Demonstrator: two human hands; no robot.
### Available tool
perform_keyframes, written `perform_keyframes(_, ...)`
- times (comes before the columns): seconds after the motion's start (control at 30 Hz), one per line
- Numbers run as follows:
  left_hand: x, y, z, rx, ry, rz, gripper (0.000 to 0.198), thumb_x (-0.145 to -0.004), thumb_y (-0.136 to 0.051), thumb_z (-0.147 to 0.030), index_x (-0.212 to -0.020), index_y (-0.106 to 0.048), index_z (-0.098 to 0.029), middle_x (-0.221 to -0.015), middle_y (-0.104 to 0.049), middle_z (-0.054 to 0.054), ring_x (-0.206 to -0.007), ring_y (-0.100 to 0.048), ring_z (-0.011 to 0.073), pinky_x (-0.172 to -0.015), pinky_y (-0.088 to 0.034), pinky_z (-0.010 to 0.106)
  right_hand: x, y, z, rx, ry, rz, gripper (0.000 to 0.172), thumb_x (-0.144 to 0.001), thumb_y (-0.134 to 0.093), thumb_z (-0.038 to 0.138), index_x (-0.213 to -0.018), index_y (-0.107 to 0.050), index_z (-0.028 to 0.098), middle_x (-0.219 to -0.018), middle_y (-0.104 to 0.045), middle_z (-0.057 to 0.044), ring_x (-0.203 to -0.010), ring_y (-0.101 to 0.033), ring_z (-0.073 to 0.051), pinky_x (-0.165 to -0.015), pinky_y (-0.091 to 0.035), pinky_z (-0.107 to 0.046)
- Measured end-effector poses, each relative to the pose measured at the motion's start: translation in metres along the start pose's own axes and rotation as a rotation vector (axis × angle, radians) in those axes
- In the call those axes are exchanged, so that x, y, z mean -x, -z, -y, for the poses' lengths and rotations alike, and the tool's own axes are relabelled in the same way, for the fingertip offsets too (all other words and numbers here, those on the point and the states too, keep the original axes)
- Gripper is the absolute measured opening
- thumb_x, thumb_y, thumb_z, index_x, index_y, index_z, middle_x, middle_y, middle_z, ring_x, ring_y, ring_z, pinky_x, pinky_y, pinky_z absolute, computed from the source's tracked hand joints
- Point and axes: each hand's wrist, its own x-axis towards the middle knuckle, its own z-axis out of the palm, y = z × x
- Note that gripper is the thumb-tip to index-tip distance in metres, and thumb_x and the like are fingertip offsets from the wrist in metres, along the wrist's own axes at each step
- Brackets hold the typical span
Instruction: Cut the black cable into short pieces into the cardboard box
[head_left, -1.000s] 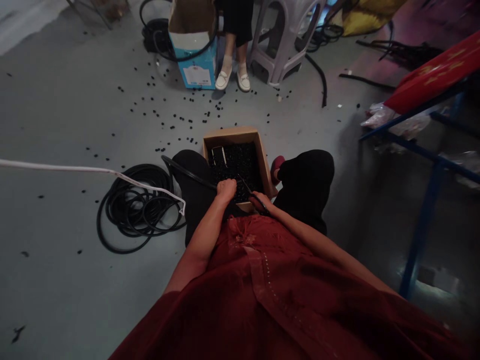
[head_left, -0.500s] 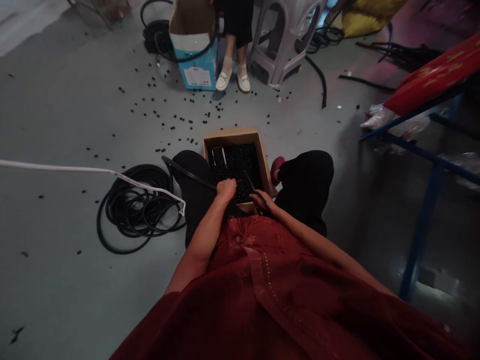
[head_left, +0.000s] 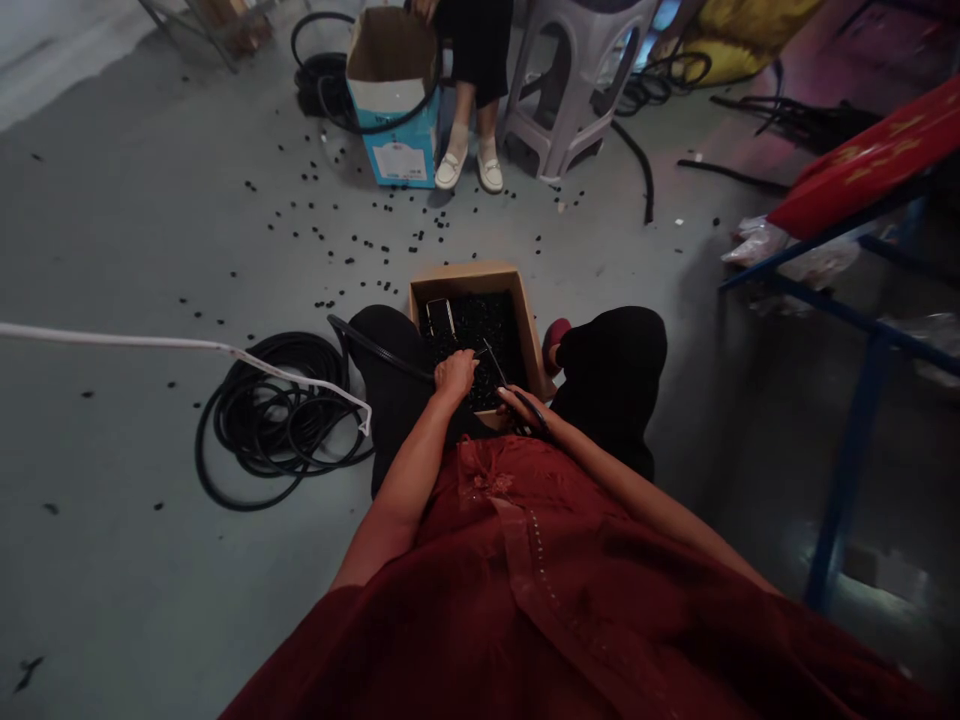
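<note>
My left hand (head_left: 455,375) is closed around the end of a black rubber hose (head_left: 375,347) that runs left to a coil (head_left: 277,415) on the floor. My right hand (head_left: 520,402) grips dark-handled scissors (head_left: 501,375), whose blades point up towards the hose end. Both hands hover over an open cardboard box (head_left: 529,318) between my knees, filled with small black cut pieces. A dark rectangular object (head_left: 439,315) lies in the box's far left corner.
Small black pieces are strewn over the grey floor (head_left: 135,200). Another person's legs and white shoes (head_left: 470,170) are beside a blue-and-white carton (head_left: 395,95) and a plastic stool (head_left: 574,85). A white strap (head_left: 187,345) crosses the left; a blue metal frame (head_left: 855,420) stands right.
The camera has tilted slightly, shifting the scene down. The scissors have swung a little closer to the hose end in my left hand. Both hands stay over the box.
</note>
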Motion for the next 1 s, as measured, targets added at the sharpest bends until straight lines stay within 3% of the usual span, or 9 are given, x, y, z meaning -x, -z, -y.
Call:
perform_keyframes(0.4,0.003,0.002,-0.001,-0.025,-0.094,0.046,0.031,-0.098,-0.038,-0.036,-0.119,-0.059,-0.026,-0.114,-0.065,0.006,-0.102,-0.064,0.0192,-0.082,-0.047,0.027,0.004,-0.001,0.008,0.051,0.009,-0.046,0.035,-0.085,-0.059,0.055,-0.093,-0.049,0.023,-0.070,-0.056,0.003,-0.053,-0.052,-0.010,-0.047,-0.043,-0.020)
perform_keyframes(0.7,0.000,-0.003,0.000,-0.044,-0.144,0.071,0.032,-0.098,-0.038,-0.036,-0.120,-0.060,-0.026,-0.114,-0.065,0.008,-0.105,-0.063,0.0203,-0.084,-0.048,0.029,-0.006,0.005,-0.001,0.325,0.079,-0.099,0.034,-0.086,-0.052,0.056,-0.083,-0.045,0.023,-0.066,-0.054,0.003,-0.054,-0.052,-0.012,-0.049,-0.043,-0.022)
perform_keyframes(1.0,0.000,-0.006,0.000,-0.054,-0.140,0.071,0.033,-0.099,-0.036,-0.037,-0.116,-0.060,-0.023,-0.113,-0.066,0.009,-0.103,-0.065,0.0207,-0.084,-0.048,0.030,-0.013,0.008,-0.007,0.558,0.108,-0.192,0.010,-0.084,-0.046,0.029,-0.086,-0.052,0.021,-0.060,-0.050,0.004,-0.057,-0.050,-0.014,-0.056,-0.041,-0.023)
